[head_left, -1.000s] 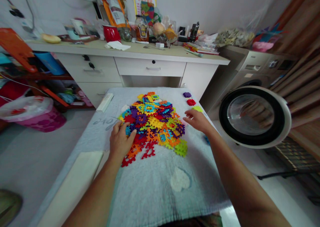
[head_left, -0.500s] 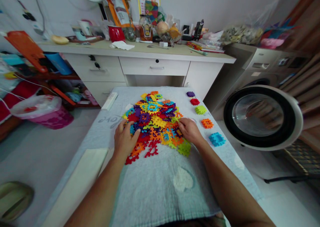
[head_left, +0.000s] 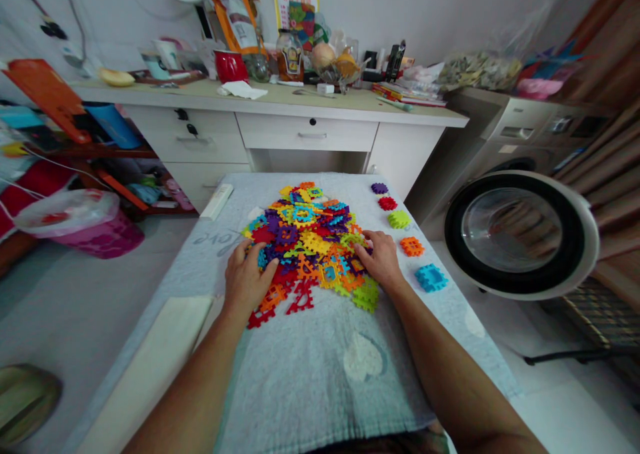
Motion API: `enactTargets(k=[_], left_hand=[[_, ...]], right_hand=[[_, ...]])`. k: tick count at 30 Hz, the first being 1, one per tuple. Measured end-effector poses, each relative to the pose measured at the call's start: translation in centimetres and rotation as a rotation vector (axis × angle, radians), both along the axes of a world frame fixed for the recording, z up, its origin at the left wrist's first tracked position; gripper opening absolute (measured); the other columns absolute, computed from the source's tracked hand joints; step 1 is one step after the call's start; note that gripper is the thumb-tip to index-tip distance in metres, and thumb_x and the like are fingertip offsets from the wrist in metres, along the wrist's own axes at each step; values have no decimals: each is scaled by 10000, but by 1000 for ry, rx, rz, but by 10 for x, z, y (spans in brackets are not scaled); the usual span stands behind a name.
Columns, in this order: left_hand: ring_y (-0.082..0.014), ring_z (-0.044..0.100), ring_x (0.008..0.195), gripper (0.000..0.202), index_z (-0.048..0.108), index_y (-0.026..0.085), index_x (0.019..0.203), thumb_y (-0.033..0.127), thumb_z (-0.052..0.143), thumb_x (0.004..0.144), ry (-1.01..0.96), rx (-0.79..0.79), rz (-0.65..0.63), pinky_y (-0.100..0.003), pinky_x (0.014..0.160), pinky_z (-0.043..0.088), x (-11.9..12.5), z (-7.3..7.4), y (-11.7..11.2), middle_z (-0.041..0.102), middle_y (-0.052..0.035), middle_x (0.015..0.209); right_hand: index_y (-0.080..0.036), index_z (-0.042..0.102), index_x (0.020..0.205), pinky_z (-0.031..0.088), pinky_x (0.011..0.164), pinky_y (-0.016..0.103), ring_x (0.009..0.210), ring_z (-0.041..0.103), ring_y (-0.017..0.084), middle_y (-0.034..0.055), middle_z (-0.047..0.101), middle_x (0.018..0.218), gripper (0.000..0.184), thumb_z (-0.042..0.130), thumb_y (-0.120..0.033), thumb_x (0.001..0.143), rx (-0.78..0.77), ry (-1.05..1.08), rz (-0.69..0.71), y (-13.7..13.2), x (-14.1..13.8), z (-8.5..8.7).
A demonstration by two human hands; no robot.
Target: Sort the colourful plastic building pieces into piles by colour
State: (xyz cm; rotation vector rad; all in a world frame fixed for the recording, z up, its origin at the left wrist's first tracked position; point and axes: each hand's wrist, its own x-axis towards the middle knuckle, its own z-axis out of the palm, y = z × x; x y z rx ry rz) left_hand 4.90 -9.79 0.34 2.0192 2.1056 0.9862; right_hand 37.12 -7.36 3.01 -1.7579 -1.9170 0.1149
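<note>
A heap of flat, toothed plastic pieces in many colours [head_left: 310,237] lies on a pale blue towel [head_left: 310,367] spread over a small table. My left hand [head_left: 245,281] rests on the heap's left edge, fingers spread over the pieces. My right hand [head_left: 381,259] lies on the heap's right edge with fingers curled among the pieces; whether it holds one is hidden. Along the towel's right side sits a row of sorted stacks: purple [head_left: 379,188], red [head_left: 387,203], green [head_left: 399,219], orange [head_left: 411,246] and blue [head_left: 431,277].
A white desk [head_left: 320,117] crowded with jars, a red mug and books stands behind the table. A washing machine with its round door [head_left: 520,234] swung open is on the right. A pink bin [head_left: 85,231] stands on the floor at left. A cream board [head_left: 150,367] lies along the towel's left edge.
My right hand came back from the row of stacks on the right to the heap's right edge. The left hand has stayed on the heap's left side.
</note>
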Motion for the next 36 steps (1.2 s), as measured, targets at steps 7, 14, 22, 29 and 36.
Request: enactTargets(k=[7, 14, 22, 29, 36], left_hand=[[-336, 485, 1318, 480, 623, 192, 1250, 483, 536, 878, 14, 10, -24, -511, 1131, 399, -2, -1, 0, 489, -165, 1388], [-338, 485, 1317, 474, 623, 198, 1251, 476, 540, 876, 22, -7, -10, -509, 1126, 400, 0, 0, -1, 484, -159, 1394], [-336, 487, 1312, 477, 624, 195, 1255, 476, 532, 881, 45, -3, -4, -504, 1125, 401, 0, -1, -1, 499, -160, 1379], [-325, 494, 1301, 467, 614, 206, 1250, 476, 532, 878, 45, 8, -30, -498, 1133, 386, 0, -1, 1, 527, -147, 1347], [-326, 494, 1300, 481, 611, 191, 1269, 475, 521, 890, 66, -1, -37, -500, 1131, 385, -2, -3, 1, 524, -160, 1359]], right_hand=[[-197, 662, 1193, 407, 965, 441, 1128, 563, 314, 129, 687, 1206, 404, 651, -442, 872, -51, -7, 33, 1, -3, -2], [-184, 670, 1207, 396, 957, 442, 1120, 564, 321, 122, 710, 1178, 427, 664, -431, 858, -75, -63, 30, 0, -6, 2], [-200, 702, 1159, 419, 941, 452, 1082, 598, 328, 123, 732, 1124, 402, 649, -469, 865, -6, -175, -124, 19, 29, 33], [-193, 706, 1177, 447, 894, 436, 1075, 621, 331, 145, 736, 1070, 415, 607, -476, 891, -95, -276, -435, 54, 91, 48], [-188, 702, 1196, 456, 889, 419, 1050, 643, 313, 148, 740, 1045, 443, 579, -492, 897, -123, -304, -481, 63, 105, 32]])
